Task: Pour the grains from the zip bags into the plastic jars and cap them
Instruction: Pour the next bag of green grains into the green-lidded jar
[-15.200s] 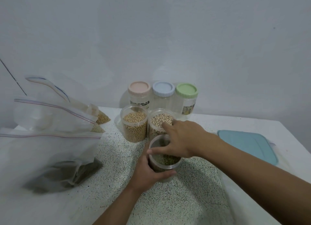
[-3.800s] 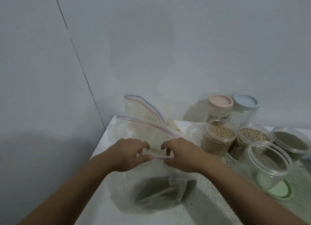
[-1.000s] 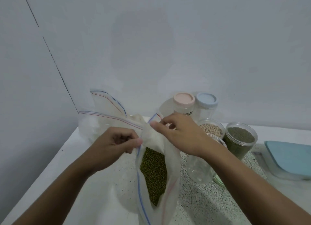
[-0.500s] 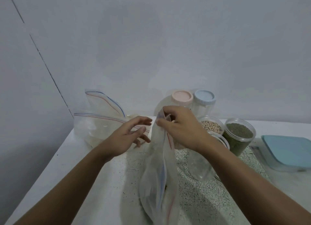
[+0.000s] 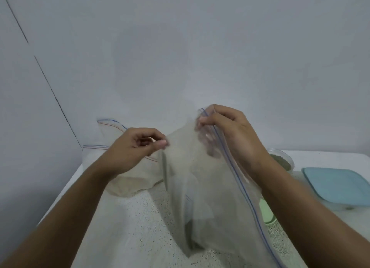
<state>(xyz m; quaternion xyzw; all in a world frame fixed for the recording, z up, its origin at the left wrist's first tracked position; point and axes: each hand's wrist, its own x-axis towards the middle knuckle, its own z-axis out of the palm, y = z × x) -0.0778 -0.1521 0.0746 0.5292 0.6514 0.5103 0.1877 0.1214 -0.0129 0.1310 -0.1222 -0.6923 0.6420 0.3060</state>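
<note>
I hold a large clear zip bag (image 5: 204, 191) up over the table, its blue zip line running down the right side. My right hand (image 5: 226, 131) pinches the bag's top edge at the zip. My left hand (image 5: 136, 145) pinches the bag's left side with thumb and fingers. The bag hides most of the jars behind it; its grains are not clearly visible. A jar of green grains (image 5: 282, 160) shows at its rim past my right wrist. A green lid (image 5: 267, 213) lies on the table behind the bag.
Two other zip bags (image 5: 124, 173) slump at the back left near the wall corner. A blue-lidded container (image 5: 338, 187) sits at the right. The speckled white table (image 5: 140, 227) ends at its left edge close to my left forearm.
The bag has been raised and spread wider in front of the jars. My left hand, open half a second ago, now pinches the bag's left side. My right hand lifted higher.
</note>
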